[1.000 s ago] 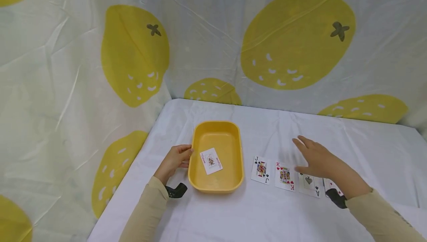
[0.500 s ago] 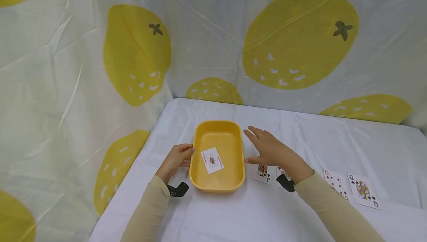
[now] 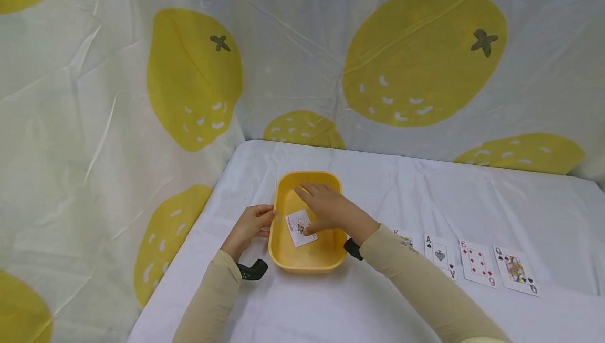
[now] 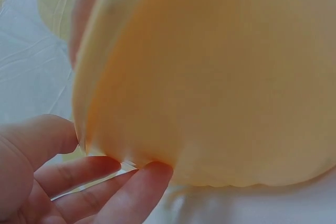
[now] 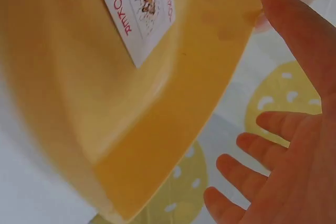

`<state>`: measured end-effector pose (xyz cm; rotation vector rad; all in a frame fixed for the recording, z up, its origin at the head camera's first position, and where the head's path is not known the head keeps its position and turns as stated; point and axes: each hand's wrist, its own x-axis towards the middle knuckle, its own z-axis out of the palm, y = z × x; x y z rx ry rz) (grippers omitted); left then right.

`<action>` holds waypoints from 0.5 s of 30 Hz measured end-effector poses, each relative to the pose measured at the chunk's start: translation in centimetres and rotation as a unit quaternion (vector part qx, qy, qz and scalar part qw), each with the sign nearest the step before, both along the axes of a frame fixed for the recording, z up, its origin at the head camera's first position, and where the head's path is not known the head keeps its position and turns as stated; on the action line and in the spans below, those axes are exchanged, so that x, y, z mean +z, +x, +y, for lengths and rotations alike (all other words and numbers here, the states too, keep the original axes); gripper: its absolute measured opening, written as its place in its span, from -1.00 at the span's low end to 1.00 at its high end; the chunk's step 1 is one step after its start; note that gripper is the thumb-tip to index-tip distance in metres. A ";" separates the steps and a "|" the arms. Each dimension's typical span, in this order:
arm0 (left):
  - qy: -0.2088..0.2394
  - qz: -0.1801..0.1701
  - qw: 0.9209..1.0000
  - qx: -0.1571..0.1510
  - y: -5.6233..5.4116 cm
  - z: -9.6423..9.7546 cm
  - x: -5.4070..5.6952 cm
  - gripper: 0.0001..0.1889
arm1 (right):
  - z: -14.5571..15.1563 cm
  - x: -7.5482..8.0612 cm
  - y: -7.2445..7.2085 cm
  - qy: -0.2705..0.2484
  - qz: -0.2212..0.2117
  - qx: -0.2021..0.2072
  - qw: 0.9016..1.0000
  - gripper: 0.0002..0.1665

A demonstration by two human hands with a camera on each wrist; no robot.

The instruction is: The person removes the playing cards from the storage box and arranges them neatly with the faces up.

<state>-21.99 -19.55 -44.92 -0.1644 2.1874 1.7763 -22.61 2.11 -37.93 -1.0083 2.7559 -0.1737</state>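
A yellow plastic tray (image 3: 307, 268) stands on the white-covered table with one joker playing card (image 3: 295, 227) lying face up inside. My left hand (image 3: 249, 227) pinches the tray's left rim, thumb at the edge and fingers against the outside, as the left wrist view shows. Over the tray hovers my right hand (image 3: 334, 210), fingers spread and nothing held; it partly covers the joker in the head view. The right wrist view shows this hand (image 5: 283, 166) apart from the card (image 5: 142, 14).
Right of the tray lies a row of face-up cards: a king of hearts (image 3: 404, 238) partly behind my right sleeve, an ace of spades (image 3: 439, 255), a six of diamonds (image 3: 477, 263) and a queen of spades (image 3: 516, 270). A lemon-print curtain (image 3: 293, 59) encloses the back and left.
My right hand has swept left from above the row of cards to over the tray, uncovering the ace and six. My left hand and the tray have stayed in place.
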 end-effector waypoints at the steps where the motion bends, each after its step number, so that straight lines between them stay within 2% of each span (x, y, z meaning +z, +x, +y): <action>1: -0.001 0.000 1.000 0.001 0.0 0.0 0.0 -0.66 | -0.6 -0.1 -0.1 0.009 -0.006 -0.001 1.000 0.19; 9: 0.000 0.004 1.000 -0.005 0.1 -0.2 0.1 -0.65 | -3.9 -1.6 -0.7 0.062 -0.028 -0.004 0.998 0.29; 12: -0.001 0.007 1.000 -0.018 0.6 0.0 1.2 -0.64 | -4.4 -2.5 -0.9 0.075 -0.042 -0.012 0.996 0.31; 15: 0.002 0.009 1.000 -0.023 0.6 -0.1 1.2 -0.63 | -4.6 -3.3 -0.9 0.084 -0.058 -0.026 0.994 0.29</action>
